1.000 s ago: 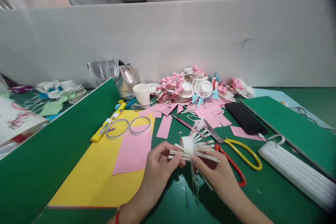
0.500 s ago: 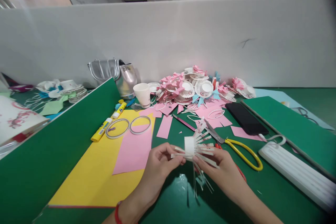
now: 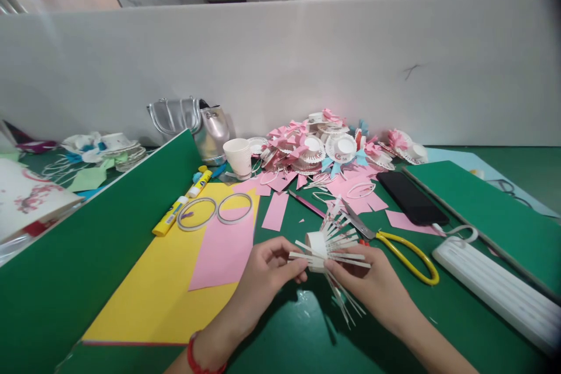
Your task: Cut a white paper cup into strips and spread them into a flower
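Observation:
Between my hands, above the green tabletop, is a white paper cup [image 3: 316, 243] whose wall is cut into many thin strips that fan outward. Thumb and fingers of my left hand [image 3: 274, 266] pinch strips on the cup's left side. My right hand [image 3: 366, 274] grips strips at the cup's right and lower side, the thumb near its base. More strips hang below and stick up to the upper right. Yellow-handled scissors [image 3: 407, 257] lie just right of the cup, blades toward it. A red-handled tool [image 3: 363, 242] is mostly hidden behind my right hand.
Yellow paper [image 3: 153, 286] with pink paper [image 3: 223, 251] and two tape rolls [image 3: 234, 209] lies left, beside glue sticks [image 3: 169, 217]. Stacked cups [image 3: 238, 159] and a heap of paper-cup crafts [image 3: 307, 149] stand behind. A phone [image 3: 412, 197] and power strip [image 3: 495, 292] sit right.
The cup has turned and tilted slightly in my hands, and its hanging strips have swung to the right. My left fingers have shifted among the strips. Everything else on the table stays put.

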The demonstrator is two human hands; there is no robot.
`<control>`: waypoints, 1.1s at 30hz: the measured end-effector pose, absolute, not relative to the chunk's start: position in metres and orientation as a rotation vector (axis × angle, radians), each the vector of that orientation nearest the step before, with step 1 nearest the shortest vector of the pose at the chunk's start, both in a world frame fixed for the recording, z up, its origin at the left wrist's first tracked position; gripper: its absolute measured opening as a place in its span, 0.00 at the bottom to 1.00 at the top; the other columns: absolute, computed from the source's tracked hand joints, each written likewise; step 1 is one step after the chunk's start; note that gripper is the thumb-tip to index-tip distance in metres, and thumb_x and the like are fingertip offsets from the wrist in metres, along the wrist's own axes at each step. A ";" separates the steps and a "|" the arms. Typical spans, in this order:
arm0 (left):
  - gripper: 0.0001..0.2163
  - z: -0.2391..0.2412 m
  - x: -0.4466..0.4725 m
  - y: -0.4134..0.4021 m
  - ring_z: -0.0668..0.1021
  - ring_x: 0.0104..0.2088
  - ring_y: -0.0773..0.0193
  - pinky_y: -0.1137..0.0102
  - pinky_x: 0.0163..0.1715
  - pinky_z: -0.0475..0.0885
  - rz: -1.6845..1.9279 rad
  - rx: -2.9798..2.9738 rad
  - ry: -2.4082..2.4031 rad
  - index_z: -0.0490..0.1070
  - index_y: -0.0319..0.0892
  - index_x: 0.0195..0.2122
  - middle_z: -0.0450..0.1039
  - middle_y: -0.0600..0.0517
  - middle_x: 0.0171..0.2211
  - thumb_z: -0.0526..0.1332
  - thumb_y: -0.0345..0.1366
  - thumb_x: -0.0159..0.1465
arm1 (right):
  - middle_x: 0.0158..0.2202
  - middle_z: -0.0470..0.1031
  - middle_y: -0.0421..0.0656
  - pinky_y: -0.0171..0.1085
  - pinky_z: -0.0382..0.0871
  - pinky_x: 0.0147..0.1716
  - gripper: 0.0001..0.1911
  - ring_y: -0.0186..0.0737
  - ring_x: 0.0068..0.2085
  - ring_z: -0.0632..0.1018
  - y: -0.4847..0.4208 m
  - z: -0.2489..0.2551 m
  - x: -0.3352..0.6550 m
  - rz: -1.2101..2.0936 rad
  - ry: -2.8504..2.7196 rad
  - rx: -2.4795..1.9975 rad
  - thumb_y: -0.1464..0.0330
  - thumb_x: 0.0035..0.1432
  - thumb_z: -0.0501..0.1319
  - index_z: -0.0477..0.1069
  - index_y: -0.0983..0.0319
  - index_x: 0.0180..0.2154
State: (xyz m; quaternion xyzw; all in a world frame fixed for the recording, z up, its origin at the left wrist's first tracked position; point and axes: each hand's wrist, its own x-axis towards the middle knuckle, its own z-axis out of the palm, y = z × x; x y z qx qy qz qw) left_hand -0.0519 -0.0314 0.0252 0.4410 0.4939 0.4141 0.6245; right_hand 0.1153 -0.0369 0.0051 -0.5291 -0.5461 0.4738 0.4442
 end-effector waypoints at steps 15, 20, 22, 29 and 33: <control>0.05 0.023 -0.050 -0.034 0.76 0.27 0.68 0.74 0.30 0.70 1.049 0.964 1.030 0.70 0.39 0.23 0.74 0.53 0.25 0.65 0.32 0.53 | 0.24 0.76 0.42 0.35 0.72 0.25 0.07 0.40 0.25 0.76 -0.037 0.001 0.112 1.158 -1.333 -1.309 0.66 0.48 0.63 0.74 0.62 0.25; 0.06 0.027 -0.050 -0.032 0.75 0.26 0.67 0.74 0.30 0.70 1.026 1.042 1.084 0.69 0.39 0.22 0.73 0.54 0.22 0.64 0.32 0.53 | 0.22 0.72 0.41 0.34 0.70 0.24 0.06 0.39 0.24 0.72 -0.035 0.001 0.113 1.155 -1.363 -1.285 0.67 0.48 0.63 0.73 0.62 0.23; 0.06 0.027 -0.050 -0.031 0.75 0.24 0.67 0.74 0.28 0.69 1.008 1.130 1.133 0.68 0.39 0.22 0.72 0.54 0.21 0.64 0.33 0.53 | 0.21 0.69 0.39 0.33 0.69 0.23 0.07 0.37 0.23 0.70 -0.034 0.002 0.114 1.154 -1.373 -1.269 0.67 0.48 0.62 0.71 0.62 0.21; 0.06 0.023 -0.051 -0.033 0.73 0.23 0.69 0.74 0.26 0.67 0.948 1.362 1.107 0.66 0.40 0.23 0.66 0.56 0.22 0.59 0.31 0.56 | 0.21 0.64 0.38 0.32 0.66 0.23 0.09 0.36 0.24 0.67 -0.036 0.000 0.113 1.136 -1.363 -1.238 0.67 0.49 0.61 0.67 0.61 0.20; 0.06 0.024 -0.051 -0.033 0.72 0.24 0.68 0.74 0.26 0.66 0.896 1.449 1.127 0.68 0.40 0.24 0.66 0.56 0.22 0.58 0.32 0.57 | 0.22 0.65 0.38 0.33 0.67 0.24 0.09 0.37 0.25 0.68 -0.035 -0.001 0.115 1.142 -1.391 -1.218 0.67 0.49 0.61 0.67 0.61 0.20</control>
